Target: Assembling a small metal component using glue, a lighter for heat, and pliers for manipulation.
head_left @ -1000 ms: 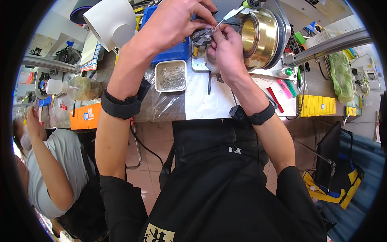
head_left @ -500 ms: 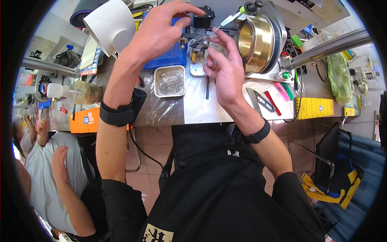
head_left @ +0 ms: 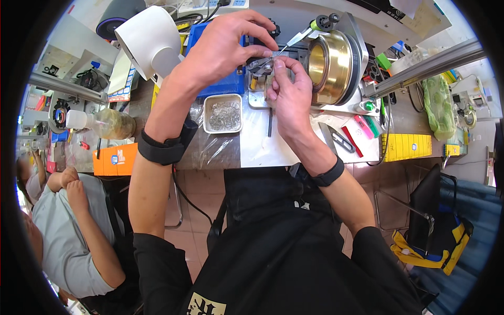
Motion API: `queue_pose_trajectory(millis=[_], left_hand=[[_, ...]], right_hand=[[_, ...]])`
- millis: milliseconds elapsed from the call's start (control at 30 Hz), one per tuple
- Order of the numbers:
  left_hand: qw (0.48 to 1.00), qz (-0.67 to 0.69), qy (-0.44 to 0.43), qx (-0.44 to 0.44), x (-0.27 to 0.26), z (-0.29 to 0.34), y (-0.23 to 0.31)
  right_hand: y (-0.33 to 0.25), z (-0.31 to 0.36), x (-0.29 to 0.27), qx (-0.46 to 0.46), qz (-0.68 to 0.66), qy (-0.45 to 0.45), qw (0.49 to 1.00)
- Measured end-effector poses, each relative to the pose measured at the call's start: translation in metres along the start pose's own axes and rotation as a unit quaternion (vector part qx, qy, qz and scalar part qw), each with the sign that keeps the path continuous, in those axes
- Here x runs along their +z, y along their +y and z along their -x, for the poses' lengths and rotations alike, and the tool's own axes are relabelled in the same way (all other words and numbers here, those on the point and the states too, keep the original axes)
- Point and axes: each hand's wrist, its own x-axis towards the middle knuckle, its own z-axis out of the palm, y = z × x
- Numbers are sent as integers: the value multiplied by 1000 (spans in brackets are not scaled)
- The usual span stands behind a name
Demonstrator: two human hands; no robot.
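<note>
My left hand [head_left: 223, 47] reaches over a small metal clamp fixture [head_left: 259, 67], its thumb and a fingertip pinched together just above the jaws. My right hand [head_left: 294, 92] comes up from the other side, thumb and forefinger pressed together beside the same spot. Whatever lies between the fingertips is too small to make out. A thin rod-like tip on a green-and-black knobbed arm [head_left: 300, 38] ends right by the fingers. To the right of my right hand stands a large polished brass cylinder [head_left: 328, 65] on a black-rimmed mount.
A white tray [head_left: 206, 116] of small shiny pieces sits left of a white sheet [head_left: 262, 149]. Behind it lies a blue bin [head_left: 231, 86]. Tweezers [head_left: 344, 140] and a red strip [head_left: 353, 142] lie at right. A jar [head_left: 113, 124] stands left, near a seated person [head_left: 79, 226].
My left hand has moved right and its fingertips have closed near the clamp. My right thumb and forefinger have come together beside them. The view has shifted slightly.
</note>
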Motion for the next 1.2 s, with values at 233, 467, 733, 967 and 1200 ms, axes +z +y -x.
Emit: queue_pose_trajectory(millis=[233,467,733,967,1200], left_hand=[[998,-34,-29,34,2,-6,-1],[991,-123,55,15,-3,7,38],[982,-152,82,78,23,33,44],[982,-132,91,94,18,30,39],[954,267,67,-122,-17,-12,35]], right_hand=[[-2,-20,2,-8,14,-16,1000],[-8,3,1,8,5,-5,1000],[-18,20,0,12,-48,-25,998],[-22,16,-4,37,-87,-39,995],[-17,18,-4,43,-49,-43,997]])
